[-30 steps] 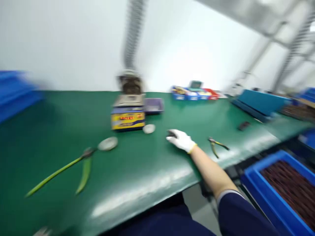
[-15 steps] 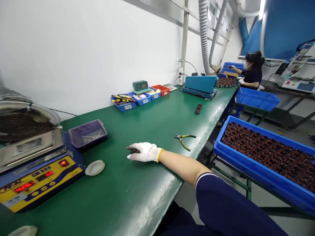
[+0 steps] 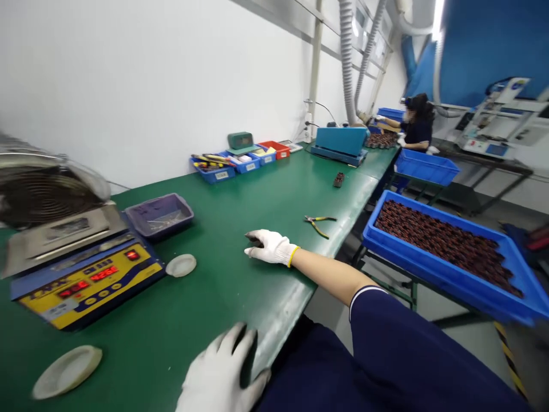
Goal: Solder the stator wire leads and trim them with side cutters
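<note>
My right hand (image 3: 271, 247), in a white glove with dark fingertips, lies palm down on the green table (image 3: 266, 194), fingers stretched toward the left and nothing visible in them. My left hand (image 3: 223, 375), gloved the same way, rests with fingers spread at the table's near edge. Yellow-handled pliers (image 3: 319, 222) lie a little to the right of my right hand. A small white dish (image 3: 180, 265) sits to its left.
A machine with a yellow panel and red digits (image 3: 86, 277) stands at the left, with a purple tray (image 3: 159, 214) behind it and another white dish (image 3: 67, 371) in front. A blue crate of dark parts (image 3: 446, 246) sits right of the table. Small bins (image 3: 227, 166) line the wall. A co-worker (image 3: 414, 123) sits far off.
The view has swung right and steadied. My right hand has stayed resting on the table. My left hand has come into view at the bottom edge.
</note>
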`<action>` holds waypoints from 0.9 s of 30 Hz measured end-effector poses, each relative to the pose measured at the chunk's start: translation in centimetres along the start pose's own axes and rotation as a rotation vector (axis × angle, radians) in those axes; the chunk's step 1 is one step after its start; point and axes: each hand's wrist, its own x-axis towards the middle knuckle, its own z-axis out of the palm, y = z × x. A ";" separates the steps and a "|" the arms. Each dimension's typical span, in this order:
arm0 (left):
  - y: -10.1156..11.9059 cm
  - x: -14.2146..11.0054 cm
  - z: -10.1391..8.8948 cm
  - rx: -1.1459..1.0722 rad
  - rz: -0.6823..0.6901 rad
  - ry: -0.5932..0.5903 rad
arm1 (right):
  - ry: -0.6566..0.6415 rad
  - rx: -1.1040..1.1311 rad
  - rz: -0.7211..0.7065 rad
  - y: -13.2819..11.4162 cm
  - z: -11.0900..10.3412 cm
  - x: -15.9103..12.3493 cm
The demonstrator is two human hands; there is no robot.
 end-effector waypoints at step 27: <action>-5.0 1.0 4.8 -0.174 0.155 0.185 | 0.579 -0.447 -0.169 0.3 1.3 -18.0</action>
